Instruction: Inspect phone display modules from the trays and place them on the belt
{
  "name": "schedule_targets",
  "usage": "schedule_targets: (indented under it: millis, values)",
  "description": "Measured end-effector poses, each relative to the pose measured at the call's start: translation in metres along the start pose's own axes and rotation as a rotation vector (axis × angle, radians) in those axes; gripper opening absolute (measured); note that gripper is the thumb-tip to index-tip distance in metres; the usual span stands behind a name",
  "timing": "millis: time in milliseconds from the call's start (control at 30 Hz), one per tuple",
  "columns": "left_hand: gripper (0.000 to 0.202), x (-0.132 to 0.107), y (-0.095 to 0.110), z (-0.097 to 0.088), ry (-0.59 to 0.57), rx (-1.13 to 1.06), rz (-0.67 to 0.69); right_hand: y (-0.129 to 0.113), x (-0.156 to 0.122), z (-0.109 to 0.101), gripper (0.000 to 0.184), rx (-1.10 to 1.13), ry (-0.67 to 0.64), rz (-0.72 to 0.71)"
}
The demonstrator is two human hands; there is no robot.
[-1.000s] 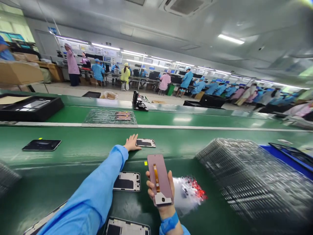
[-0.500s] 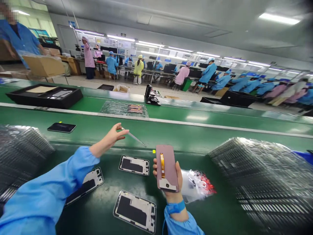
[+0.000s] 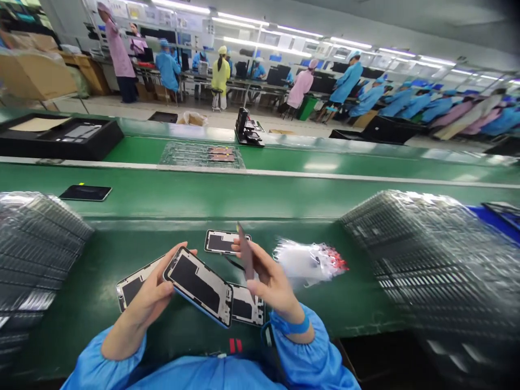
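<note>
The left hand [image 3: 148, 292] grips a phone frame [image 3: 197, 287] tilted by its edges; the right hand [image 3: 270, 281] pinches a thin panel [image 3: 246, 252] upright, the hands close but apart. More frames [image 3: 221, 241] lie on the green counter [image 3: 81, 292] beneath, near a plastic bag [image 3: 311, 261] and stacked trays [image 3: 422, 254]

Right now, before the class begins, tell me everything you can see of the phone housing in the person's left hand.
The phone housing is a slim, rounded-corner rectangular frame, held tilted in the left hand with its inner face up. A black sheet fills most of that face, inside a pale, metal-looking border with small cutouts. A blue outer edge shows along its lower long side.
</note>
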State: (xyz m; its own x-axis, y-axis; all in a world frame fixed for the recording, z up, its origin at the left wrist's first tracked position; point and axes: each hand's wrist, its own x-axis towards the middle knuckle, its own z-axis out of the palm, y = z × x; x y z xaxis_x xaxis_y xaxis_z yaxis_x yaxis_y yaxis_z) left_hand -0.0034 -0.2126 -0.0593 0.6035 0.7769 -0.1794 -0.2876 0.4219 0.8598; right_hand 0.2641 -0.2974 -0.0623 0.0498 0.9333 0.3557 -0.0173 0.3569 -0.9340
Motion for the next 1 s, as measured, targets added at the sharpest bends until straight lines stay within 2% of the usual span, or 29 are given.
schedule_targets:
  millis: [133,300,500,600,833,1000]
  values:
    - [0.085,0.003,-0.006,0.003,-0.055,0.015,0.006,-0.005,-0.003,0.009,0.064,-0.297,-0.150,-0.087]
    - [0.083,0.006,-0.010,0.001,-0.108,0.046,0.044,-0.005,-0.005,0.010,0.065,-0.365,-0.241,-0.080]
    - [0.089,0.005,-0.010,0.003,-0.133,0.208,0.110,-0.005,-0.005,0.008,0.065,-0.390,-0.292,-0.044]
    - [0.093,0.003,-0.011,0.009,-0.136,0.263,0.091,-0.004,-0.006,0.011,0.067,-0.399,-0.289,-0.051]
    - [0.084,0.006,-0.019,0.023,-0.136,0.197,0.097,0.001,-0.014,0.025,0.075,-0.458,-0.281,-0.054]
    - [0.082,0.006,-0.019,0.027,-0.136,0.172,0.106,0.003,-0.018,0.028,0.077,-0.498,-0.286,-0.097]
